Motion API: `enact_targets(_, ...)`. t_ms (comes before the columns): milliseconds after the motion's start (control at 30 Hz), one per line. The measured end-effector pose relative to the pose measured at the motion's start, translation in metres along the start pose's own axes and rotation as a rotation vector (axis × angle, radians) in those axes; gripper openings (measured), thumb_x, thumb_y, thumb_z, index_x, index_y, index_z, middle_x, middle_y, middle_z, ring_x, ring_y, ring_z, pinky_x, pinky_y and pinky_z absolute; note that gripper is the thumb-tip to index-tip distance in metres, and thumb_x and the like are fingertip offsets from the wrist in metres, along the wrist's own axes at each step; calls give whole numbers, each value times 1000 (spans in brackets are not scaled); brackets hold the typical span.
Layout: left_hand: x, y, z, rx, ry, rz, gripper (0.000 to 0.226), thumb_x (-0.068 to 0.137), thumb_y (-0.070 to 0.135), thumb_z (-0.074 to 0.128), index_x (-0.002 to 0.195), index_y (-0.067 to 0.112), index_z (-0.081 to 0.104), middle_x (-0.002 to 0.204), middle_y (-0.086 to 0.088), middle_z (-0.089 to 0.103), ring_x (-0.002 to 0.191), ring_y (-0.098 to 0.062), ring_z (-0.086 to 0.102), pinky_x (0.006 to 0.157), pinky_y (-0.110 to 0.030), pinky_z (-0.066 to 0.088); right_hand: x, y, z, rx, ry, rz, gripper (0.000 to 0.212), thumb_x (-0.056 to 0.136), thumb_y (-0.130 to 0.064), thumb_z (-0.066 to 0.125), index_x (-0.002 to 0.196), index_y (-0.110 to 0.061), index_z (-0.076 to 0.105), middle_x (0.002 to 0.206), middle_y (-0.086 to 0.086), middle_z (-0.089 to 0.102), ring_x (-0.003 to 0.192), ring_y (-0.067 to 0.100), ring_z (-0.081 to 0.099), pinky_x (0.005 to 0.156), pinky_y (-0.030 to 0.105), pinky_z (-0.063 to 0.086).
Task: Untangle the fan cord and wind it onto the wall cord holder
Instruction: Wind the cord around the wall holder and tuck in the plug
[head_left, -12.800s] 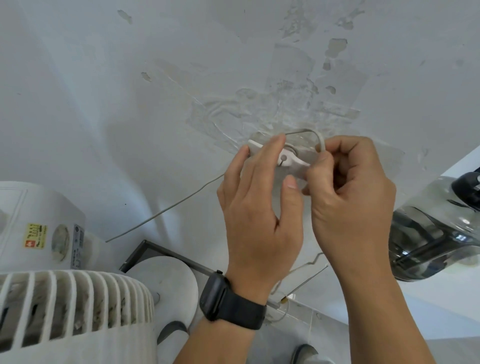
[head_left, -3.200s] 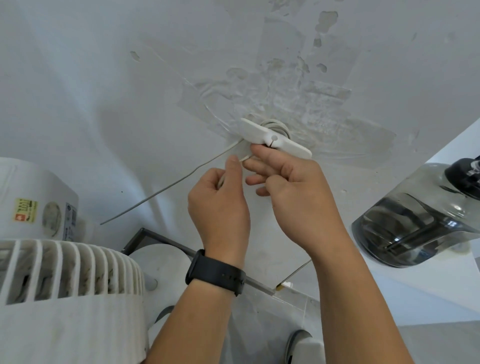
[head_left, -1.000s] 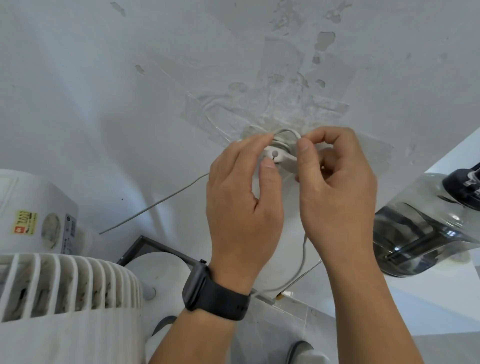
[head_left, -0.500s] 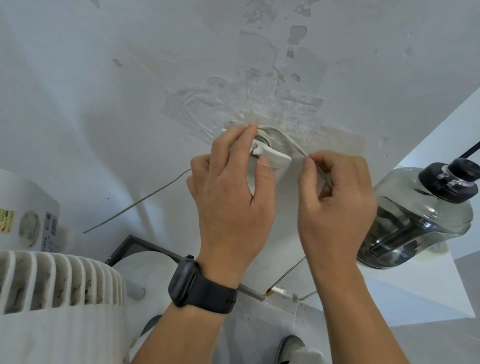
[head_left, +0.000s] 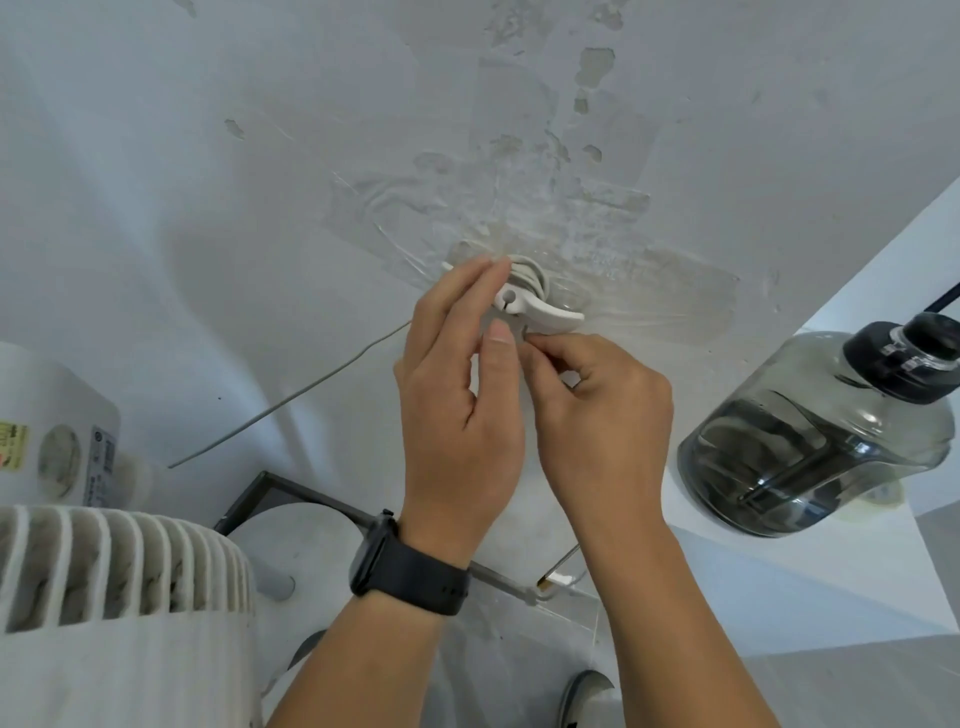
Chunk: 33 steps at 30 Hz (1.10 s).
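at the lower left of the frame, closest to you, sits the white ribbed fan grille, and just right of it your left forearm rises with a black watch on the wrist. your left hand is in the centre of the frame, its fingers straight and relaxed, the fingertips resting on the left end of the white cord holder; it grips nothing. your right hand lies just right of it, fingers curled, thumb and forefinger pinching the fan cord right below the holder. the holder is stuck to the wall a little above centre, on a patch of clear tape and peeling paint, with several turns of cord already wound behind its arm. from behind your left hand a straight stretch of the cord runs down and left along the wall toward the fan. at the right edge a smoky clear water jug with a black cap lies tilted on a white ledge.
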<state>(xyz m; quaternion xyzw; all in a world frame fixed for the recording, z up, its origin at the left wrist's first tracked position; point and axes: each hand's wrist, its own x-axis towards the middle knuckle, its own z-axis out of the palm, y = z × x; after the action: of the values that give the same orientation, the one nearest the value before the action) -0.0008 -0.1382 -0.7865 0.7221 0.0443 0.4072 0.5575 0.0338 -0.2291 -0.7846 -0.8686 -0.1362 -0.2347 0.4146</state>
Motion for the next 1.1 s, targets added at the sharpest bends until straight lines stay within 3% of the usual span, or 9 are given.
enact_targets(133, -8, 1, 0, -156, 139, -71, 41, 103, 6, 41, 138, 15, 60, 132, -7, 64, 118, -24, 62, 96, -32, 49, 7, -17, -3, 265, -93, 239, 12, 91, -25, 77, 83, -33, 81, 69, -10, 74, 65, 13, 68, 67, 35, 55)
enact_targets(300, -6, -2, -1, -274, 324, -370, 28, 103, 4, 43, 110, 18, 67, 99, 14, 72, 87, -17, 68, 68, -27, 54, 1, -39, 5, 451, -190, 375, 25, 95, -22, 70, 73, -16, 81, 54, 0, 67, 45, 12, 59, 50, 25, 51)
enact_targets(400, -4, -1, 2, -495, 240, -689, 24, 103, 6, 44, 96, 14, 66, 78, -2, 68, 67, -16, 61, 51, -24, 49, -1, -46, 5, 530, -242, 379, 27, 94, -15, 64, 71, -13, 78, 62, 4, 72, 61, 24, 71, 62, 44, 63)
enact_targets(533, -11, -5, 6, -415, 112, -759, 35, 105, 20, 45, 74, 14, 59, 61, 2, 54, 53, -11, 48, 49, -28, 40, 8, -43, -4, 561, -290, 434, 27, 94, -15, 62, 74, -4, 77, 70, 13, 74, 72, 32, 73, 63, 43, 61)
enact_targets(633, -13, -9, 3, -360, 120, -684, 52, 106, 31, 49, 55, 21, 46, 58, -1, 39, 56, -17, 35, 56, -34, 30, 12, -44, -10, 475, -315, 341, 32, 95, -20, 60, 81, 6, 71, 81, 28, 70, 82, 47, 67, 70, 57, 56)
enact_targets(767, -9, -6, -3, -498, 226, -711, 56, 103, 21, 57, 55, 21, 29, 55, 2, 20, 52, -15, 17, 50, -30, 18, 16, -49, -18, 292, -289, 265, 35, 99, -27, 59, 76, -7, 76, 74, 16, 73, 75, 37, 70, 69, 48, 55)
enact_targets(900, -4, -3, -6, -649, 243, -768, 57, 99, 30, 64, 55, 22, 29, 50, 4, 21, 48, -14, 17, 49, -29, 19, 14, -62, -23, 207, -48, 0, 36, 100, -25, 57, 73, -8, 73, 67, 7, 71, 57, 25, 61, 55, 42, 49)
enact_targets(1000, -2, -4, -6, -742, 261, -768, 50, 90, 38, 75, 63, 20, 37, 57, 0, 25, 56, -18, 18, 54, -33, 22, 15, -69, -21, 131, 91, -194, 22, 100, -26, 54, 100, -24, 76, 94, -16, 73, 91, 9, 62, 81, 28, 47)
enact_targets(1100, -1, -5, -7, -793, 302, -735, 34, 87, 26, 75, 71, 20, 46, 64, -3, 35, 57, -16, 33, 56, -31, 33, 16, -62, -6, -2, -29, -220, 34, 101, -26, 47, 130, -32, 65, 125, -20, 62, 119, 6, 42, 99, 25, 27)
